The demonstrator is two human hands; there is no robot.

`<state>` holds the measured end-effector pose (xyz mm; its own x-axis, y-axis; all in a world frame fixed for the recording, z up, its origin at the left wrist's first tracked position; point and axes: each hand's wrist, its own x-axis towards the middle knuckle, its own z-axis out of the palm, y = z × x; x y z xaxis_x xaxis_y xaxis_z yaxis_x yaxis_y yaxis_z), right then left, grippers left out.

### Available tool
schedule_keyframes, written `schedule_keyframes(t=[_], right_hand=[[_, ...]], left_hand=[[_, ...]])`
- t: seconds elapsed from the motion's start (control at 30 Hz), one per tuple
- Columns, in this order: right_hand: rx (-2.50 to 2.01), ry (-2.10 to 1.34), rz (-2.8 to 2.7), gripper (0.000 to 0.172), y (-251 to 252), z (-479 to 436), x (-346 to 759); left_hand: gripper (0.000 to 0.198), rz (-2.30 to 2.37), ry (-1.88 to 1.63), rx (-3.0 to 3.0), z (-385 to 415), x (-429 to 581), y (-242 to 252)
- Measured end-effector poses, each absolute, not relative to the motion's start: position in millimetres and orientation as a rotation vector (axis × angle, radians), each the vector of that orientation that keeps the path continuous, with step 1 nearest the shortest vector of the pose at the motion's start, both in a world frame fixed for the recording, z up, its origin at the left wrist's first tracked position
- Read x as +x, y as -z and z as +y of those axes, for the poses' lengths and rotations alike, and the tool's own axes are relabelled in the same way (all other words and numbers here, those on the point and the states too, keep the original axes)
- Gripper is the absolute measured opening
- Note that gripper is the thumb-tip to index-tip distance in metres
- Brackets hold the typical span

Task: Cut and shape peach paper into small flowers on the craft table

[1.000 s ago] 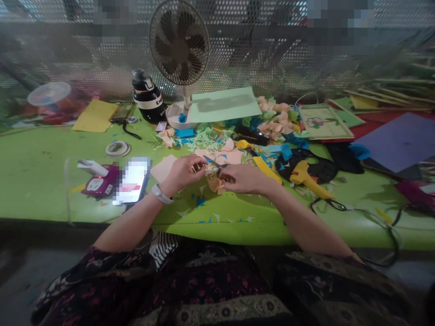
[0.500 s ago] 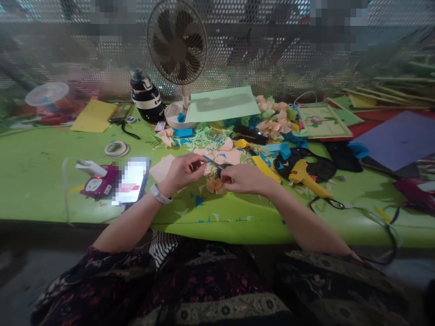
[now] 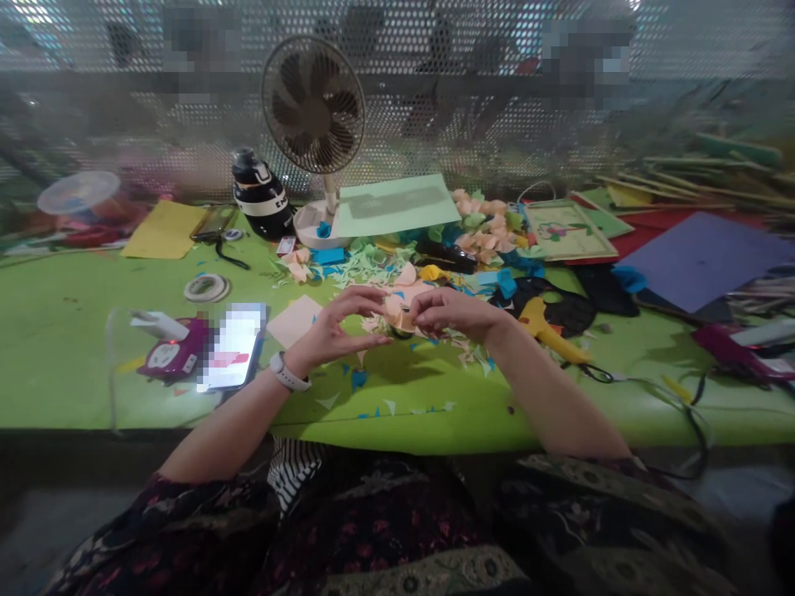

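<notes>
A small peach paper flower [image 3: 397, 310] is raised off the table between my two hands. My right hand [image 3: 456, 313] pinches it at its right side with curled fingers. Something dark shows just under the flower, perhaps part of the scissors, but I cannot make it out. My left hand [image 3: 348, 323], wearing a white wristband [image 3: 289, 374], has thumb and fingers spread apart at the flower's left side. Whether its fingertips touch the petals I cannot tell. Behind the hands lie a peach paper sheet [image 3: 291, 321] and pale green paper scraps [image 3: 366, 263].
A lit phone [image 3: 239, 346] and a purple device [image 3: 177, 352] lie left of my hands. The yellow glue gun [image 3: 552, 331] and its cable are to the right. Behind stand a fan [image 3: 314, 112], a black bottle [image 3: 264, 199] and a heap of peach paper flowers [image 3: 490, 228].
The scissors between my hands no longer show clearly. The peach paper flower has come up from the table into my right hand's grasp. My left hand's fingers have spread from a pinch.
</notes>
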<state>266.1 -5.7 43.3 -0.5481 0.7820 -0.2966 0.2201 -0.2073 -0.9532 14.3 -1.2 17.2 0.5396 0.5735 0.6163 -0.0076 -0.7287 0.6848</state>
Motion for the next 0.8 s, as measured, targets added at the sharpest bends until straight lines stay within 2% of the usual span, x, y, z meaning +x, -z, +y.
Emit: schedule_keyframes(t=[0.1, 0.2, 0.5, 0.8], right_hand=[[-1.15, -1.908, -1.566, 0.019, -38, -2, 262], [-1.128, -1.95, -1.528, 0.02, -34, 0, 260], [-1.125, -1.846, -1.55, 0.02, -36, -2, 260], [-1.131, -1.612, -1.627, 0.02, -35, -7, 247]], left_hand=[[0.019, 0.475, -1.167, 2.092, -1, 18, -11], [0.013, 0.559, -1.112, 1.974, -1, 19, -9], [0.018, 0.681, -0.989, 1.815, -5, 19, -15], [0.036, 0.851, -0.903, 1.449, -4, 21, -12]])
